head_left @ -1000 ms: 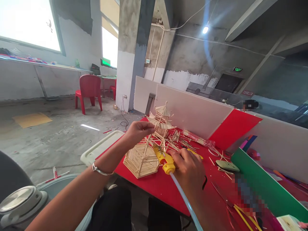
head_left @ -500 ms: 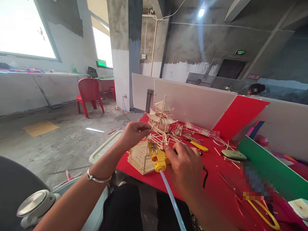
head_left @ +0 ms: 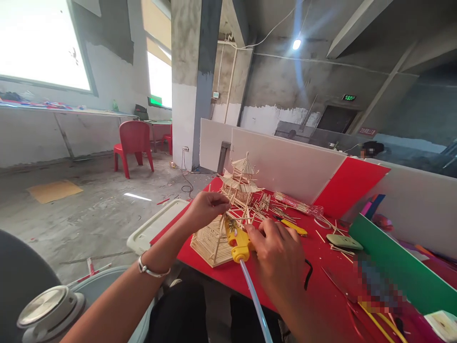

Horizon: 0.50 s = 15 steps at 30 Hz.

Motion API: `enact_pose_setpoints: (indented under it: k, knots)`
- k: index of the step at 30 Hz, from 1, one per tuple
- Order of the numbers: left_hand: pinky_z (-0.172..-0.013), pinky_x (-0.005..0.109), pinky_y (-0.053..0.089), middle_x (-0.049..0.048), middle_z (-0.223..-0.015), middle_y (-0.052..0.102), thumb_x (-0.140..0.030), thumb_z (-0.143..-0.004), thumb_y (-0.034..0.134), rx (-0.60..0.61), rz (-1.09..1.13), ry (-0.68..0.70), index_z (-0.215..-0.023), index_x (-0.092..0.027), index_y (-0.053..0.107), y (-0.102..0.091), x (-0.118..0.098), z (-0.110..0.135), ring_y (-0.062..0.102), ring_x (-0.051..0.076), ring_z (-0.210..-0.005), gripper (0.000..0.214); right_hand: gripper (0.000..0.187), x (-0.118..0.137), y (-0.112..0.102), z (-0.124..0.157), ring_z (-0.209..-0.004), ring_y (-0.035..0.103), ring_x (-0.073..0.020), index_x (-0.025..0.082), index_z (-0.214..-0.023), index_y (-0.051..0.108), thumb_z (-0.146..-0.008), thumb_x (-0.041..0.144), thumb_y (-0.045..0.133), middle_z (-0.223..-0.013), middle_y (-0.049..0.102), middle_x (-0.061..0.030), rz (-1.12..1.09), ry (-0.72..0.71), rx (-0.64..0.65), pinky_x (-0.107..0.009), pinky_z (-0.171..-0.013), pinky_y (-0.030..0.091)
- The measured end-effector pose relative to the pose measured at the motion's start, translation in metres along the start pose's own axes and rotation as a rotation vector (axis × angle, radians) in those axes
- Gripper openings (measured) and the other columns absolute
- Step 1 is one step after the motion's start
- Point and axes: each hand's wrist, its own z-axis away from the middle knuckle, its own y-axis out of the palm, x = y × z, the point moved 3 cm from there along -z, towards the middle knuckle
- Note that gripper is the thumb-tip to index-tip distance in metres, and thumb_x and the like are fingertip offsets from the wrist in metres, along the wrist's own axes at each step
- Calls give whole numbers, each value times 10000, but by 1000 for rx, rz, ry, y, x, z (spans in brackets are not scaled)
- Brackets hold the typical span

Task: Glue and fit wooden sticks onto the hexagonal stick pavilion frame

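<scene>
Our right hand (head_left: 280,250) grips a yellow glue gun (head_left: 240,245), nozzle close by the stick pagoda (head_left: 243,181). Our left hand (head_left: 205,209) is pinched beside it; whether on a stick, we cannot tell. Pagoda stands on red counter (head_left: 323,255), loose sticks (head_left: 264,202) just beyond.

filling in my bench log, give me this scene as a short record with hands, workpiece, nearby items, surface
left hand: apparently pinching a thin stick at the pagoda model
right hand: gripping a yellow glue gun, translucent glue stick trailing behind
workpiece: pagoda model of sticks, tiered roofs, slatted base
nearby: yellow cutter, loose sticks
surface: red tabletop
</scene>
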Motion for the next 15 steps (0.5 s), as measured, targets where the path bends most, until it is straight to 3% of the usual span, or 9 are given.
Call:
enact_pose_setpoints:
  k: [10, 15]
  knots:
    - [-502, 212, 351, -27, -604, 565, -343, -781, 664, -43, -111, 99, -764, -164, 715, -3, 3, 4, 450, 103, -563, 187, 221, 5, -1, 1, -733, 497, -193, 255, -960, 737, -898, 89, 606, -746, 579, -23, 51, -30, 10, -344, -697, 276]
    - [-515, 220, 368, -9, -626, 601, -344, -784, 650, -56, -106, 106, -761, -173, 715, -7, 3, 10, 486, 118, -578, 184, 183, 8, -9, -9, -725, 481, -204, 243, -848, 719, -833, 70, 657, -735, 572, -19, 101, -85, 29, -349, -691, 268]
